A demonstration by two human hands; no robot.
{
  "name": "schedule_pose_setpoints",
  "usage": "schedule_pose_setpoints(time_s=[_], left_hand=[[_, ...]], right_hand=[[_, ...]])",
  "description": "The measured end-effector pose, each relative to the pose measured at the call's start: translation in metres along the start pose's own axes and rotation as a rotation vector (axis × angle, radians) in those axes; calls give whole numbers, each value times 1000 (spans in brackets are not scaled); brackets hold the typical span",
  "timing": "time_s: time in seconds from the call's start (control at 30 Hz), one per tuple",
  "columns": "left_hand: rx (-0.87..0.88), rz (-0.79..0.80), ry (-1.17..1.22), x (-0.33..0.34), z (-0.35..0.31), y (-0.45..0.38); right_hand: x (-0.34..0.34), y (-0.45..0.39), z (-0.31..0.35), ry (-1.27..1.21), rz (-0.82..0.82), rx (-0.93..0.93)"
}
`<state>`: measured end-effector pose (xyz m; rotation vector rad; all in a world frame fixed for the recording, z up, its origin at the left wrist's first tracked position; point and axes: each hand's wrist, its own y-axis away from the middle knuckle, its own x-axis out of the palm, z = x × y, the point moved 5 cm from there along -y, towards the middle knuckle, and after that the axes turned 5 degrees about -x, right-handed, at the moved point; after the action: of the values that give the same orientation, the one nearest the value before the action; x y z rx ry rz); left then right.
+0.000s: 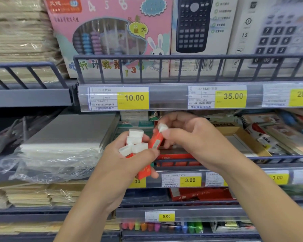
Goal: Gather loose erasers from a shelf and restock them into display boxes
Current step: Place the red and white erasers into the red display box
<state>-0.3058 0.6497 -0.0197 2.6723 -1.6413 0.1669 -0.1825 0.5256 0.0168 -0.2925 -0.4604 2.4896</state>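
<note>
My left hand (129, 161) grips a bundle of several white erasers in orange-red sleeves (136, 142), their white ends pointing up. My right hand (187, 137) pinches one more orange-sleeved eraser (157, 138) by its top and holds it tilted against the bundle. Both hands hover in front of the middle shelf, over a red display box (175, 157) that sits behind the shelf's front rail. The box's inside is mostly hidden by my hands.
A brown cardboard box (243, 137) and packaged stationery lie to the right on the same shelf. Plastic-wrapped paper stacks (63, 137) fill the left. Calculator and abacus boxes stand on the shelf above, behind a wire rail (182, 57). Price strips line each shelf edge.
</note>
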Motion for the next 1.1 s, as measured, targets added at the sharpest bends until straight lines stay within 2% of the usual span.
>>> schedule_pose_setpoints(time_s=[0.1,0.17,0.3,0.4,0.5,0.57,0.67,0.8,1.1], left_hand=[[-19,-52,12,-8,4,-4],[-28,-60,21,-11,6,-5],[-36,-53,53,-12,7,-5],[-19,-34,39,-11,8,-5],[2,-18,14,-10,8,-5],[9,-15,9,-10,9,-6],[15,-32,10,-12,9,-7],[15,-67,16,-17,9,-9],[7,-62,16,-21,12,-11]], right_hand=[[-11,1,-3,-183,-132,63],[-21,3,-2,-117,-141,97],[-49,3,3,488,-40,160],[-64,-4,-3,759,31,203],[-65,-10,-11,1122,171,210],[-66,-12,-18,1259,252,274],[-65,-16,-27,1301,313,324],[-62,-21,-30,1292,337,242],[-61,-26,-36,1268,374,228]])
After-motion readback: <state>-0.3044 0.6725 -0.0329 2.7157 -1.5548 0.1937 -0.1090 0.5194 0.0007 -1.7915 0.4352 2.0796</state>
